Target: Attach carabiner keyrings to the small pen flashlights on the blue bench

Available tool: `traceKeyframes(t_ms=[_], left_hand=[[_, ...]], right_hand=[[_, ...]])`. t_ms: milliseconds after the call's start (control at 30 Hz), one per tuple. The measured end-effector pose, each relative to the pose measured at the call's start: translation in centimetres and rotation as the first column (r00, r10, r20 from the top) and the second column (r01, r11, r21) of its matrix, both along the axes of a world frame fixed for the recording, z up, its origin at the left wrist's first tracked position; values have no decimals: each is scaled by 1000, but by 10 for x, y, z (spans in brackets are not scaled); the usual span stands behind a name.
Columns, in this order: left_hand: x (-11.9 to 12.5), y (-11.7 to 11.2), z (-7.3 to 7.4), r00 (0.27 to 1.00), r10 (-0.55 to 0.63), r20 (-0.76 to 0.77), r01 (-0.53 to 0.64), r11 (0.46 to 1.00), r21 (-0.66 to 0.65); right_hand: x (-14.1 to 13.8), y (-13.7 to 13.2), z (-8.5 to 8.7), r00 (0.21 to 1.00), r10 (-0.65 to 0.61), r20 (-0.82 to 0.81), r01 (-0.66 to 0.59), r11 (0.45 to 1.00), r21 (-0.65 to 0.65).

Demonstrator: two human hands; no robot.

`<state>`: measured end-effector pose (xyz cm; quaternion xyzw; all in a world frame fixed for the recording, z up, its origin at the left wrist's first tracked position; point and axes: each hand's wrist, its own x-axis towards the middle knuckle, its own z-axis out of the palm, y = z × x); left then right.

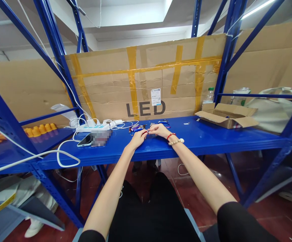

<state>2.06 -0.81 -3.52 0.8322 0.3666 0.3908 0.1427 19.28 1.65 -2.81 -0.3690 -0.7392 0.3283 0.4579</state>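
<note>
My left hand (138, 139) is closed in a pinch at the middle of the blue table (186, 138). Facing it, my right hand (160, 130) pinches close to the left fingertips, with a red cord and a beaded bracelet (176, 142) on its wrist. Whatever lies between the fingertips is too small to name. Just behind my left hand is a cluster of small shiny metal pieces (136, 128), blue and purple among them. Farther back, beyond my right hand, lie more slim metallic pieces (163, 121).
A power strip (93, 128) with white chargers and cables stands at left, beside a phone (85, 140). An open cardboard box (228, 116) and a bottle (208, 95) are at right. A cardboard panel (110, 87) closes off the back; blue posts (223, 64) frame the table.
</note>
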Motion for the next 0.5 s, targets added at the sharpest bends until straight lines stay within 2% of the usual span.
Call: traceKeyframes(t_ms=[300,500], left_hand=[[-1,-2,2,1000,-17,-4,17,999,44],[-1,-2,4,999,20,37,-22,997,72]], right_hand=[[-1,-5,3,999,-31,24,29,996,85],[-3,-7,4,998,-63,26,60,992,108]])
